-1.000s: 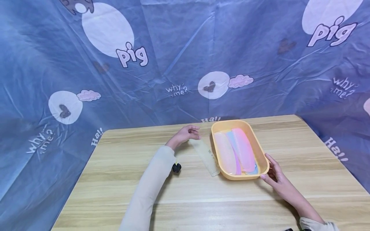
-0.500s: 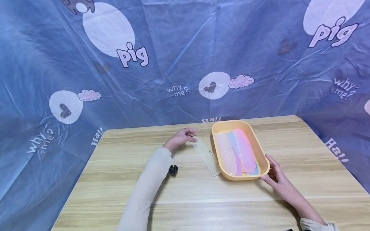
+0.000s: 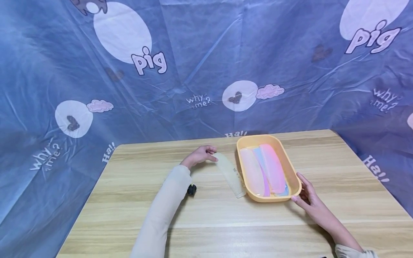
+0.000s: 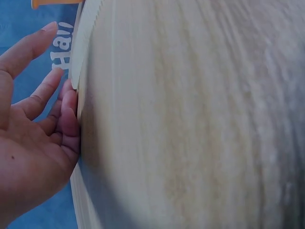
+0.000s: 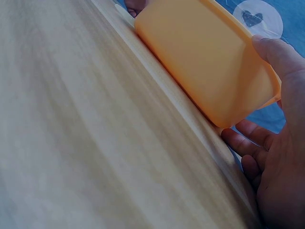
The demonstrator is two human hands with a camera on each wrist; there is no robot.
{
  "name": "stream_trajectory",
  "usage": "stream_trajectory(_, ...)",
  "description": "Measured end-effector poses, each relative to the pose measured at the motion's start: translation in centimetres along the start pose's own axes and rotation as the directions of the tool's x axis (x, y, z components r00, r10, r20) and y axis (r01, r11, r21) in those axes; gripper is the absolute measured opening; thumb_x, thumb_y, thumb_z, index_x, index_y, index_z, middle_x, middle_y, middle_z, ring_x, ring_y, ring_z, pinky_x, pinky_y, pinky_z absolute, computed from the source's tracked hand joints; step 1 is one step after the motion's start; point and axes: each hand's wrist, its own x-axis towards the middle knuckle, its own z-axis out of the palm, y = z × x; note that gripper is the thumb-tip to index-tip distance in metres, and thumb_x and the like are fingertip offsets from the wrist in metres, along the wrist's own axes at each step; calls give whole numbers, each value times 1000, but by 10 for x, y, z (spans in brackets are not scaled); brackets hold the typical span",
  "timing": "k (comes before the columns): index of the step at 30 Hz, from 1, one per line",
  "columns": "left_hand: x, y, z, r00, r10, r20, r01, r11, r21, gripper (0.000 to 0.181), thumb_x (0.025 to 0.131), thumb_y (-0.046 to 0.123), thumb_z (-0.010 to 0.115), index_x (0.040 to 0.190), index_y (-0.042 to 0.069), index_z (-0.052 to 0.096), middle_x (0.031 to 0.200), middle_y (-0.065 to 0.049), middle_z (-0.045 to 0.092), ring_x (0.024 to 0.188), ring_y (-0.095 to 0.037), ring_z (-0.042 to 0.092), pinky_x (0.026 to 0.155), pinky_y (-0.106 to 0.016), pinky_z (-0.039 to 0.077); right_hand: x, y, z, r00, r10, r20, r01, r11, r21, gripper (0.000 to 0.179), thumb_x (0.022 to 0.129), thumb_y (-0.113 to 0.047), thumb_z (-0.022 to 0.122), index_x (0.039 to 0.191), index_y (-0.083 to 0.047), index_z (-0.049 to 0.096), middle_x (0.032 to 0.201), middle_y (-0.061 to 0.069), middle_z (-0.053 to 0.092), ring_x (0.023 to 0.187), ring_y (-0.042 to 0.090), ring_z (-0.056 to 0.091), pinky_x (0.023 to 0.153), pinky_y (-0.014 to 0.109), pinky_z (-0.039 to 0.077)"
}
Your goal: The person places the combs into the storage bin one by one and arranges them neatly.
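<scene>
A pale cream comb (image 3: 228, 174) lies slantwise on the table, its lower end close against the left wall of the yellow plastic tray (image 3: 290, 171). My left hand (image 3: 198, 156) is at the comb's upper end. In the left wrist view its lower fingers (image 4: 70, 121) touch the comb's tip (image 4: 85, 50), while the thumb stands apart from it. At the tray's near right corner, my right hand (image 3: 311, 200) grips the wall, thumb on the rim and fingers low outside. Inside the tray lie several combs, among them a pink comb (image 3: 273, 168) and a whitish comb (image 3: 252, 172).
The wooden table (image 3: 226, 229) ends at the back against a blue printed cloth (image 3: 193, 71). A small black object (image 3: 191, 189) is at the left sleeve's cuff. The tray stands near the table's back edge.
My left hand has shifted slightly left and nearer, so more of the comb's upper end shows. My right hand and the tray have stayed in place.
</scene>
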Motion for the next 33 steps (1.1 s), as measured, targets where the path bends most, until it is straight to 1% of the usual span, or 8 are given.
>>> stream_trajectory(4, 2, -2, -1, 1000, 1, 11, -1, 1000, 25, 56, 83, 13, 74, 134, 3, 53, 133, -11, 54, 122, -25, 49, 105, -35, 41, -1, 0, 1, 1000, -7, -1, 7, 1000, 0, 79, 92, 6, 55, 155, -9, 9, 127, -29, 34, 112, -20, 38, 87, -1, 31)
stream_trajectory(8, 2, -1, -1, 1000, -4, 15, 3, 999, 44, 56, 82, 13, 74, 134, 4, 53, 132, -11, 54, 121, -25, 48, 105, -36, 40, -1, 1, 0, 1000, -12, 0, 12, 1000, -1, 81, 92, 6, 54, 155, -12, 8, 127, -28, 35, 112, -19, 38, 87, 0, 32)
stream_trajectory(15, 1, 1, 0, 1000, -20, 15, 19, 998, 65, 57, 80, 11, 76, 133, 5, 54, 125, -9, 52, 113, -21, 46, 101, -34, 39, -1, 1, 1, 1000, -13, 3, 13, 1000, 5, 81, 92, 6, 54, 155, -12, 8, 128, -28, 34, 113, -20, 37, 88, -1, 30)
stream_trajectory(19, 1, 2, 0, 1000, -16, 18, 15, 997, 72, 57, 80, 9, 76, 133, 5, 55, 121, -7, 51, 108, -18, 44, 97, -31, 38, -1, 1, 1, 1000, -15, 5, 15, 1000, 9, 80, 92, 6, 54, 155, -11, 8, 128, -27, 35, 113, -20, 37, 88, -1, 31)
stream_trajectory(24, 2, 1, 1, 1000, -6, 22, 4, 997, 75, 54, 81, 8, 75, 132, 5, 56, 116, -6, 51, 103, -17, 42, 91, -29, 37, 0, 3, 0, 1000, -13, 5, 13, 1000, 5, 79, 92, 6, 54, 155, -9, 8, 129, -30, 33, 113, -20, 38, 87, -1, 32)
stream_trajectory(30, 3, 0, 2, 1000, 20, -1, -19, 995, 98, 51, 79, 6, 75, 127, 4, 59, 112, -5, 54, 101, -16, 45, 91, -27, 39, 0, 4, -1, 1000, -10, 7, 10, 1000, -1, 79, 93, 5, 54, 155, -10, 8, 130, -29, 31, 114, -21, 35, 88, -1, 30)
stream_trajectory(33, 4, -1, 2, 1000, 15, -5, -14, 995, 94, 51, 79, 6, 76, 127, 5, 59, 112, -5, 54, 101, -16, 45, 92, -27, 39, 0, 4, 0, 1000, -4, 6, 4, 1000, -3, 79, 93, 5, 54, 155, -9, 8, 130, -29, 31, 114, -21, 35, 88, -1, 30)
